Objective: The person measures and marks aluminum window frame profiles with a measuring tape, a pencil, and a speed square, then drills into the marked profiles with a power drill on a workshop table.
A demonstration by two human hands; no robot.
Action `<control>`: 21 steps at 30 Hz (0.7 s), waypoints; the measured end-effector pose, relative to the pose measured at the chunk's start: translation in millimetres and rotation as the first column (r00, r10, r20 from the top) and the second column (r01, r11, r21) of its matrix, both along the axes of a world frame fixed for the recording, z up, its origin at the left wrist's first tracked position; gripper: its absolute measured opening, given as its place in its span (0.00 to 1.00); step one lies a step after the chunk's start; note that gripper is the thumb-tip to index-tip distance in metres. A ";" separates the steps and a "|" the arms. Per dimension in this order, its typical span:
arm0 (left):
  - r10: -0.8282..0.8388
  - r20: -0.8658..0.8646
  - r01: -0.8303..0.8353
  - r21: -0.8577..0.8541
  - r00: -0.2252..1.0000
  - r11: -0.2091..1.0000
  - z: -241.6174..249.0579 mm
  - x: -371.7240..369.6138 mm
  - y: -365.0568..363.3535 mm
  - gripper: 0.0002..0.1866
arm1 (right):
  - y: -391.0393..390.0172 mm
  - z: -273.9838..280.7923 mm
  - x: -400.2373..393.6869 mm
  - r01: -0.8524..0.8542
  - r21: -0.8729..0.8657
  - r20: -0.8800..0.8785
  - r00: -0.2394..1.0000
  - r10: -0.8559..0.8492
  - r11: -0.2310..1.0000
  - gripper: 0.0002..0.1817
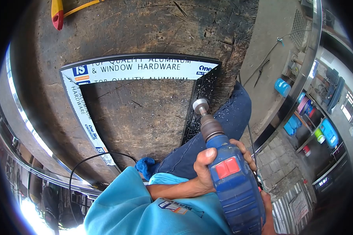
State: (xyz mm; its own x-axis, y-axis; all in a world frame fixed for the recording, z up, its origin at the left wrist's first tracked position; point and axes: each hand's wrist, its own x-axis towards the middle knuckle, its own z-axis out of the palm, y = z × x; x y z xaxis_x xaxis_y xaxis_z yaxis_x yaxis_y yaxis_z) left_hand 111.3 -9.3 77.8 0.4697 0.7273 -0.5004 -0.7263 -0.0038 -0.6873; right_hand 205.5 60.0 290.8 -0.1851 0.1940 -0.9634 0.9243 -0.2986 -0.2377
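A blue power drill (237, 188) with a red patch on its housing points up and to the left in front of me. My left hand (206, 162) is wrapped round the front of its body, just behind the chuck (211, 127). At the rear of the drill, my right hand (267, 209) grips the handle, partly hidden behind the housing. A round hole saw (200, 105) in the chuck meets the dark right side of an aluminium frame (190, 121). Pale metal chips lie about that spot. Printed protective film (141, 69) covers the frame's far and left sides.
The frame lies on a worn wooden workbench (133, 117). A yellow and red tool (57, 17) rests at the far left. A black cable (72, 172) loops near my body, beside a blue cloth (145, 166). My knee (239, 107) is against the bench edge. Containers (282, 87) stand at right.
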 end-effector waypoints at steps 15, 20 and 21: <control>-0.027 -0.014 0.027 -0.028 1.000 0.999 2.2 -1.0 2.3 0.35 | 7.1 -12.6 -4.4 -0.026 0.007 -0.005 1.000 0.026 1.000 0.57; -0.020 -0.023 0.020 -0.002 1.000 1.000 0.1 -1.0 1.5 0.35 | 4.1 -12.0 0.1 -0.039 0.009 -0.008 0.999 0.039 0.999 0.58; -0.017 -0.020 0.017 -0.002 1.000 1.000 -0.1 -0.8 1.5 0.35 | 8.1 -19.4 -7.2 -0.041 0.011 -0.007 0.999 0.041 0.999 0.58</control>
